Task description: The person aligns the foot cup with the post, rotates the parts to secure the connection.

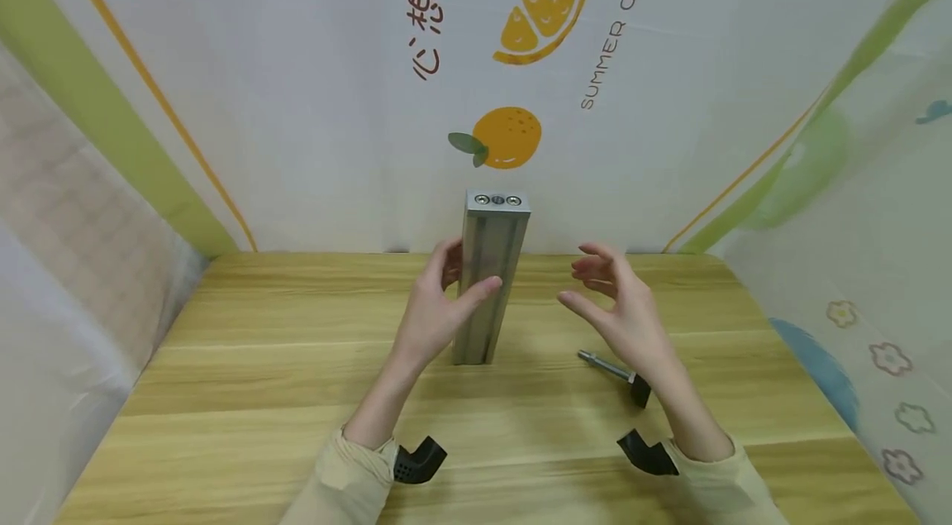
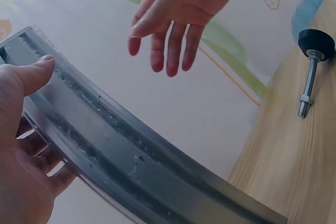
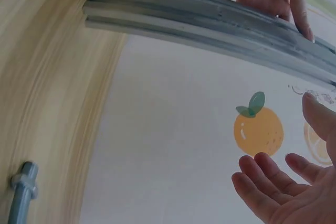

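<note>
Wooden table [image 1: 283, 401], metal bar [image 1: 492, 248] on end

Bar's well in from the side edges, lots of tabletop to its left. Left hand [image 1: 435, 306] wraps round it; right hand [image 1: 621, 306] is loosely spread, off to its right. Bolt [image 1: 608, 365] lies nearby.

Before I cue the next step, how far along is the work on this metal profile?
Done: the metal profile stands upright on the table. In hand: the left hand grips it; the right hand hovers apart from it, holding nothing. Remaining: the threaded foot lies loose on the table, away from the profile, so fitting it probably comes later.
</note>
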Demonstrator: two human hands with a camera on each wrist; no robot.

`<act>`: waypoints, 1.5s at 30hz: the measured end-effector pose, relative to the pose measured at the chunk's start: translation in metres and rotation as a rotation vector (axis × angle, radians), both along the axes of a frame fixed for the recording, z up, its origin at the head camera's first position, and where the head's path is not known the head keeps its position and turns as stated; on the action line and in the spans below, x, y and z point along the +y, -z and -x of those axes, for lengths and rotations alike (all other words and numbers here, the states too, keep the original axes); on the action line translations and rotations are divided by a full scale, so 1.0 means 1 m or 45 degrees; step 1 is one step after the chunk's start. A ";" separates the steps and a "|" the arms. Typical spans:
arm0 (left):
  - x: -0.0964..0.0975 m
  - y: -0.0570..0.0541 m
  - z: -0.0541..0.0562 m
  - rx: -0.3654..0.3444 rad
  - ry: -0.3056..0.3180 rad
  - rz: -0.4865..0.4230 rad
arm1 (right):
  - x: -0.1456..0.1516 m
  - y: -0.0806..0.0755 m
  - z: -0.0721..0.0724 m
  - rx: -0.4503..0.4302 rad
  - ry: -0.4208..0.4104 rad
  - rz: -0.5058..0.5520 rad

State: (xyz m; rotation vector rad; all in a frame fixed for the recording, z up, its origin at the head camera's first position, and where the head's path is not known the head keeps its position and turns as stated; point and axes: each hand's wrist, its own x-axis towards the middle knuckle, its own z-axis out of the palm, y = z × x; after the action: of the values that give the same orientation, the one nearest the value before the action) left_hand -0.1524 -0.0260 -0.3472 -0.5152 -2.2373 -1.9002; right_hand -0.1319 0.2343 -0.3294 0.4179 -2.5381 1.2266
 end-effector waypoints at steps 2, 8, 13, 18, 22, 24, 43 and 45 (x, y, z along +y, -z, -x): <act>0.000 -0.002 0.000 -0.007 -0.014 0.011 | 0.004 0.003 0.000 -0.007 0.006 -0.007; 0.000 -0.005 0.003 0.013 -0.038 -0.022 | 0.020 0.014 -0.001 0.007 0.022 -0.047; 0.001 -0.006 0.005 0.064 -0.035 -0.071 | 0.035 0.023 -0.005 -0.008 0.053 -0.100; 0.003 -0.006 0.008 0.102 -0.031 -0.096 | 0.049 0.033 -0.008 -0.040 0.080 -0.143; 0.005 -0.006 0.010 0.116 -0.027 -0.102 | 0.061 0.038 -0.010 -0.051 0.097 -0.199; 0.006 -0.005 0.011 0.118 -0.023 -0.102 | 0.067 0.041 -0.013 -0.067 0.104 -0.236; 0.006 -0.001 0.006 0.062 -0.031 -0.045 | 0.101 0.074 -0.030 -0.369 0.019 -0.442; 0.006 -0.002 0.006 0.056 -0.035 -0.044 | 0.101 0.076 -0.031 -0.392 -0.005 -0.448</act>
State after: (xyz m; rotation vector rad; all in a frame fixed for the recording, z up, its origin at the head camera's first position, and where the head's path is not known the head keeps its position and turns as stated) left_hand -0.1583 -0.0204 -0.3451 -0.5129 -2.1694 -1.8921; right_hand -0.1013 0.3353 -0.4051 0.3285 -3.0316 0.9006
